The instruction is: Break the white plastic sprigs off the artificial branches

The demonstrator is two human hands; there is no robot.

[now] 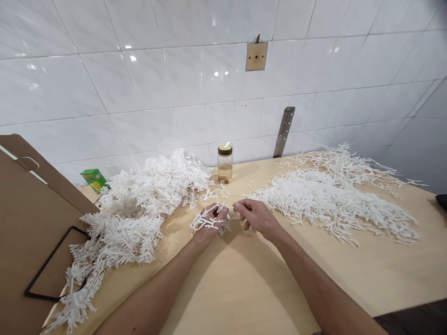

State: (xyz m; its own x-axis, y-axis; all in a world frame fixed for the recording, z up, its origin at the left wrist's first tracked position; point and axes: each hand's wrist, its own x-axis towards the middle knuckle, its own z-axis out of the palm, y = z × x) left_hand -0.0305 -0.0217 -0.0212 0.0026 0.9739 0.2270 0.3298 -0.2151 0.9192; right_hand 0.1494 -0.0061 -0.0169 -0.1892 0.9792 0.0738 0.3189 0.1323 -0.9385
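Note:
Near the middle of the wooden table (240,284), my left hand (208,225) is closed around a white branching plastic piece (206,220), whose twigs spread over the fingers and stick up beyond them. Just to the right, my right hand (254,215) has its thumb and forefinger pinched together beside the piece; whatever lies between the fingertips is too small to make out. A large heap of white branching pieces (150,190) lies on the left. Another, flatter heap (321,195) is spread out on the right.
A lidded jar (225,168) with pale liquid stands behind my hands. A green box (94,180) is at the back left, near a cardboard box (31,223) and a black frame (52,265). A metal strip (284,132) leans on the tiled wall (188,121).

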